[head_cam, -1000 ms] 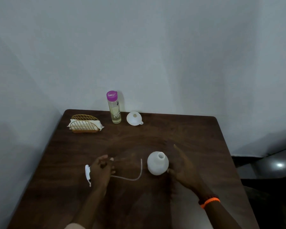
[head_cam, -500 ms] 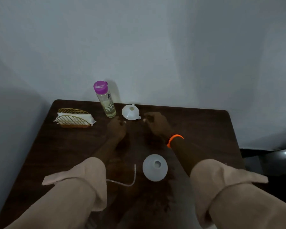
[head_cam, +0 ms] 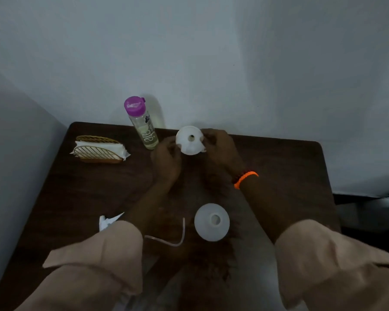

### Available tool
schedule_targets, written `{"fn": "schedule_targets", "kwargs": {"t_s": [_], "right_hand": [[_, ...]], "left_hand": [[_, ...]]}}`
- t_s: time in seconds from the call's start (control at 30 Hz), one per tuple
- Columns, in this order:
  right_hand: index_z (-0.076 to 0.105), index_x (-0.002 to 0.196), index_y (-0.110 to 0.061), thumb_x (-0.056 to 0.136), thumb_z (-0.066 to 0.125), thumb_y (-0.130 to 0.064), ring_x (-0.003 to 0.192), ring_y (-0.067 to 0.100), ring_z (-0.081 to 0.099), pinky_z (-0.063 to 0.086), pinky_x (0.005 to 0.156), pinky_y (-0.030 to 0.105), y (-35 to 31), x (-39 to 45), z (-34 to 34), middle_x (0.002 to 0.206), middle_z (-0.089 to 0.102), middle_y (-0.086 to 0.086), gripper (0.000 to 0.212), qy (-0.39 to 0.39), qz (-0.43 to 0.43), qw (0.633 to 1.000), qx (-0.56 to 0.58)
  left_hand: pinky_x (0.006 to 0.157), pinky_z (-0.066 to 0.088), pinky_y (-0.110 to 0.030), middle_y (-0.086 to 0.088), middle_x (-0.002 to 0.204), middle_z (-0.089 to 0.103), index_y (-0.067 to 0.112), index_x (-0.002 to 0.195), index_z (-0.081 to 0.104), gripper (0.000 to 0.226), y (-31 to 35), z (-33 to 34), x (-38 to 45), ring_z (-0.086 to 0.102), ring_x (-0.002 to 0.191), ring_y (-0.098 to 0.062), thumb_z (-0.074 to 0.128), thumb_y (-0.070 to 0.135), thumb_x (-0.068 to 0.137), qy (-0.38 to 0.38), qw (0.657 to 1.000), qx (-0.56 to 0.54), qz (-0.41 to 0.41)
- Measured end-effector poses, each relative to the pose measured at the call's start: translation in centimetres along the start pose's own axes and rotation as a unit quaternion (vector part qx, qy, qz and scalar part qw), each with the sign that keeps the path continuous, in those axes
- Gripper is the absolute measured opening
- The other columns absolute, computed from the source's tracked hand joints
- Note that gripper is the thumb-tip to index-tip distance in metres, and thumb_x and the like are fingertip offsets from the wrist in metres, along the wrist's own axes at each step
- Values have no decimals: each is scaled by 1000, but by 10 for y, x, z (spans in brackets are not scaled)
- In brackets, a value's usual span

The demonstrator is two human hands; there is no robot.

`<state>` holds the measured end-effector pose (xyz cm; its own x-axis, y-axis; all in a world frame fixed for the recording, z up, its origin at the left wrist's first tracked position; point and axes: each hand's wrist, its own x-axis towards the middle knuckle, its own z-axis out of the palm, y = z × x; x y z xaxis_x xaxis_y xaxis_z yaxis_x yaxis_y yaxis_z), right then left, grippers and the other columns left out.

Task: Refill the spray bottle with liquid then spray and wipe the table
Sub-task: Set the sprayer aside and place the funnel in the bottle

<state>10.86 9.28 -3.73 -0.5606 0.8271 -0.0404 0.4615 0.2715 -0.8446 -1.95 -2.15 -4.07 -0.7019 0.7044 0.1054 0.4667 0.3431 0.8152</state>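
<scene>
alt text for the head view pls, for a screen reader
Both hands, left hand and right hand, hold a white funnel at the far edge of a dark table. Nearer sits an open white spray bottle; a purple-capped liquid bottle stands behind.

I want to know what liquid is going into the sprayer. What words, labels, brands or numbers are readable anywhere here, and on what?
Clear bottle, large pale lettering running up its side: stylised, not readable for sure.
Same bottle, small dark mark near its top: too small to read.
Purple cap, raised marking: blurred, unreadable.
Funnel, white spray bottle, napkin holder: no text visible.
</scene>
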Motion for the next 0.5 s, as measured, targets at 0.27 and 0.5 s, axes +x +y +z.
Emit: {"fn": "schedule_targets", "kwargs": {"t_s": [0.27,0.5], "right_hand": [[69,127,-17,98,62,-18,109,6,69,60,85,26,-67,-145,-91,122,73,-4,30,14,31,996,86],[71,125,-19,98,61,-16,96,8,71,63,74,31,-69,-219,-81,112,74,-8,29,19,40,994,100]], "left_hand": [[69,63,-24,1,103,79,10,118,75,24,83,-80,-114,77,85,-7,71,16,94,-77,977,-194,-43],[59,60,-19,1,92,82,15,108,78,22,90,-100,-188,79,71,-14,76,10,87,-55,952,-264,-144]]}}
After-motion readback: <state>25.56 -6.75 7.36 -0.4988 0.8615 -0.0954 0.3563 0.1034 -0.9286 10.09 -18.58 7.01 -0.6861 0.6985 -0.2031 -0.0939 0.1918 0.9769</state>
